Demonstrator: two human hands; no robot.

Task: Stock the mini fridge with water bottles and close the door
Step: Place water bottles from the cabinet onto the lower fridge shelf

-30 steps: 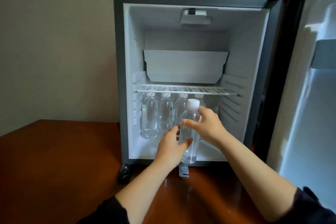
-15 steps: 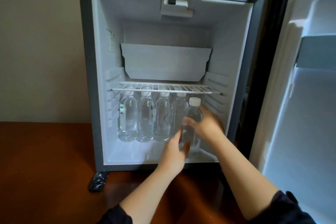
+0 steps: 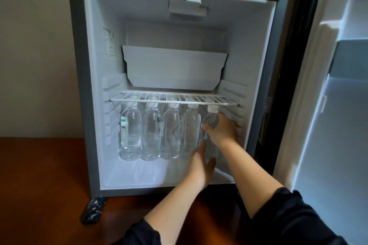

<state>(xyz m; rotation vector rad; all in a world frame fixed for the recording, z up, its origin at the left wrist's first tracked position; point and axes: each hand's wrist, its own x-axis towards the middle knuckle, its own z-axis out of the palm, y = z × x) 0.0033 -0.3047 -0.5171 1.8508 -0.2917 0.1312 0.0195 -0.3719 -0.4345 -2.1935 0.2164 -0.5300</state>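
Note:
The mini fridge [image 3: 83,85] stands open on a wooden table, its door [image 3: 328,125] swung out to the right. Several clear water bottles [image 3: 151,131] with white caps stand in a row on the fridge floor under the wire shelf [image 3: 173,99]. My right hand [image 3: 221,130] grips the rightmost bottle [image 3: 212,119] at its upper body, at the right end of the row. My left hand [image 3: 201,163] reaches in below it with straight fingers, touching the bottle's lower part. The bottle's base is hidden behind my hands.
A white tray [image 3: 173,67] sits on the wire shelf. A light housing [image 3: 187,4] hangs from the fridge ceiling. A dark patterned object [image 3: 92,212] lies on the brown table [image 3: 39,185] under the fridge's front left corner. A plain wall is behind.
My right hand has carried the bottle deeper into the fridge, under the shelf at the right end of the row. The camera has moved closer.

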